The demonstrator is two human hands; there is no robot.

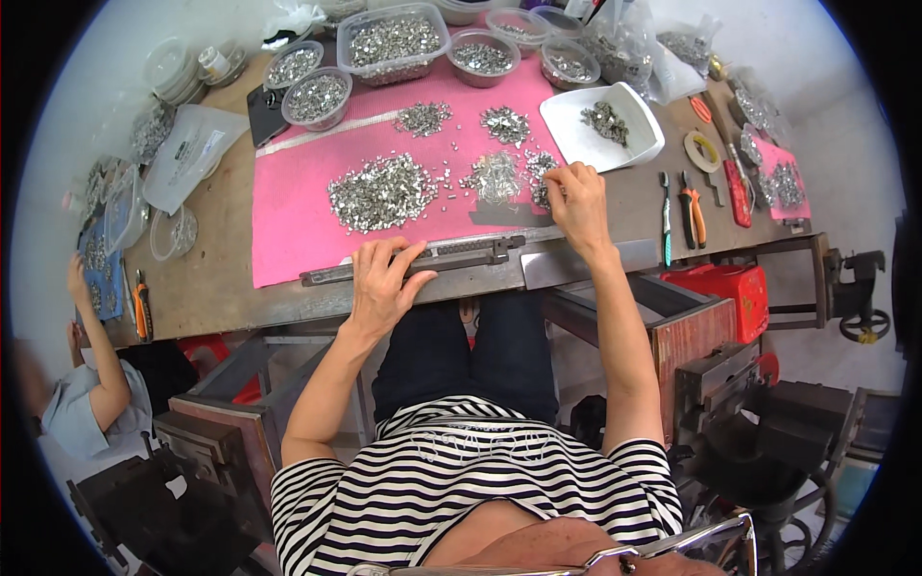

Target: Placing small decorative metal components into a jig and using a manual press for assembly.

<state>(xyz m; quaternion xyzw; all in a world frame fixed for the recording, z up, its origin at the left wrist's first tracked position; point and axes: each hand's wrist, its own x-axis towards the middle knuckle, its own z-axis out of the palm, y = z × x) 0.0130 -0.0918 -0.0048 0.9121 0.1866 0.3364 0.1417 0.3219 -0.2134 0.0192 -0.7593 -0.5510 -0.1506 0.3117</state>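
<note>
The slotted metal bar (pixel 466 250) lies lengthwise along the near edge of the pink mat (pixel 288 216), its right end slightly farther from the person than its left. The left hand (pixel 379 286) is at the bar's left part: index finger over the far side, thumb toward the near side, a moderate gap between the two tips. Whether these fingers grip the bar or only steady it cannot be told.

The right hand (pixel 580 206) is beyond the bar's right end, its fingers narrowed, tips together at a small heap of metal pieces (pixel 538 169). Whether a piece is pinched there is too small to tell.

Just left of that heap is a pile of thin wire-like pins (pixel 497 177); farther left is a large pile of short silvery pieces (pixel 382 192). Two smaller piles lie beyond them. A white tray (pixel 565 132) containing darker pieces stands near the right hand, at the mat's right edge.

Filled clear tubs line the far side of the worktop (pixel 206 302). To the right lie a tape roll (pixel 702 152) and orange-handled pliers (pixel 692 213). At far left, a co-worker (pixel 96 394) sits by a blue mat.
</note>
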